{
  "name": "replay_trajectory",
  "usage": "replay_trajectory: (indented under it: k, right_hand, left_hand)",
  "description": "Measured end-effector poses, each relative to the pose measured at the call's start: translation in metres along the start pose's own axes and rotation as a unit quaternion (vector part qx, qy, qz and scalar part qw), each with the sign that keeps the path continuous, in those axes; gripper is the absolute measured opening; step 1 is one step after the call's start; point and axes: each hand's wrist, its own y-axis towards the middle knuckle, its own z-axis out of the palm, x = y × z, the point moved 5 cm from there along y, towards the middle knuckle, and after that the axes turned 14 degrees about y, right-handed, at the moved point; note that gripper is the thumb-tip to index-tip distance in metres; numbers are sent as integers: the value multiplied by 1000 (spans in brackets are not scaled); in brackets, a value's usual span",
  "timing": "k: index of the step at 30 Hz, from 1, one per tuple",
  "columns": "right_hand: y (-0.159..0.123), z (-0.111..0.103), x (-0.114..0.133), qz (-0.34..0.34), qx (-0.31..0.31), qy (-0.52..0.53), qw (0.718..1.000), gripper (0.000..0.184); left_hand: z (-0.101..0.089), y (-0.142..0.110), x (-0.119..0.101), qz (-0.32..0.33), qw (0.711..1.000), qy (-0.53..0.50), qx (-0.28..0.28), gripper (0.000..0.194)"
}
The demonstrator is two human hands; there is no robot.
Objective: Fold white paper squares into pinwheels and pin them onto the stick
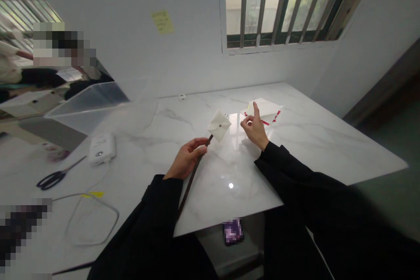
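My left hand (186, 157) grips the dark, thin stick (194, 174) of a paper pinwheel between thumb and fingers. White, folded vanes with a small dark pin at the centre form the pinwheel's head (219, 126), which tilts up above the hand. To its right, my right hand (256, 130) is raised with the index finger stretched upward and the other fingers bent. Nothing shows in that hand. Behind it on the table lies a white sheet of paper (267, 108) with red pieces along its near edge.
Dark-handled scissors (52, 179), a white charger-like box (102, 148) and a looped grey cable (116, 216) lie left on the marbled table (147, 162). A clear plastic bin (88, 105) stands farther back. Another person (19, 61) sits beyond the partition. A barred window is ahead.
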Motion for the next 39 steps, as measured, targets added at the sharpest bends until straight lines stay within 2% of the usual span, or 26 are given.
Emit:
replay_trajectory:
  k: [2, 4, 5, 6, 7, 8, 9, 10, 11, 12, 13, 15, 16, 17, 19, 23, 28, 31, 34, 39]
  right_hand:
    - [-1, 0, 10, -21, 0, -13, 1000, 98]
    - [0, 0, 13, 5, 40, -20, 999, 81]
    - [-1, 3, 11, 44, 104, -29, 993, 68]
    - [-4, 9, 6, 103, 209, -40, 972, 55]
    - [-13, 15, 0, 172, 344, -51, 922, 43]
    - [-27, 20, -4, 239, 483, -54, 840, 34]
    - [-42, 20, -6, 289, 596, -46, 747, 28]
    - [-53, 18, -6, 315, 669, -28, 673, 25]
    - [-58, 18, -5, 321, 699, -5, 639, 25]
    - [-58, 19, -5, 314, 693, 18, 648, 25]
    - [-53, 21, -6, 300, 660, 36, 688, 25]
    - [-38, 25, -12, 275, 553, 66, 784, 25]
    - [-32, 26, -15, 267, 499, 81, 820, 25]
    - [-28, 27, -18, 262, 455, 97, 846, 26]
    - [-23, 30, -21, 250, 403, 117, 873, 29]
    - [-26, 37, -18, 232, 392, 101, 885, 36]
    - [-49, 58, -9, 217, 456, 120, 854, 45]
    - [-59, 68, -9, 210, 449, 123, 860, 44]
    - [-65, 73, -9, 229, 442, 128, 858, 40]
    - [-74, 76, -6, 278, 477, 153, 819, 36]
  left_hand:
    - [2, 0, 1, 2, 1000, 16, 20, 35]
    - [3, -1, 1, 1, 999, 25, 30, 34]
    - [3, -1, 1, 0, 999, 25, 29, 34]
    - [3, -1, 0, 1, 1000, 20, 24, 34]
    - [2, 0, -1, 2, 1000, 13, 13, 34]
    - [0, 0, -2, 4, 1000, 3, -1, 34]
    - [-1, 0, -3, 5, 1000, -7, -13, 34]
    - [-2, 0, -3, 4, 1000, -15, -23, 35]
    - [-2, 0, -3, 2, 999, -20, -29, 35]
    - [-2, 0, -4, 0, 999, -22, -32, 36]
    - [-3, -1, -4, -2, 999, -22, -32, 36]
    - [-3, -1, -5, -6, 999, -30, -35, 38]
    - [-4, -1, -5, -9, 998, -41, -39, 39]
    - [-5, 0, -5, -11, 997, -54, -47, 40]
    - [-5, 3, -7, -13, 994, -90, -62, 44]
    - [8, 18, -11, -7, 983, -172, -69, 46]
    - [42, 42, -18, 20, 974, -225, -33, 48]
    - [55, 48, -17, 25, 973, -230, -7, 50]
    - [56, 49, -14, 21, 975, -221, 18, 52]
    - [39, 51, -14, 18, 960, -277, 27, 44]
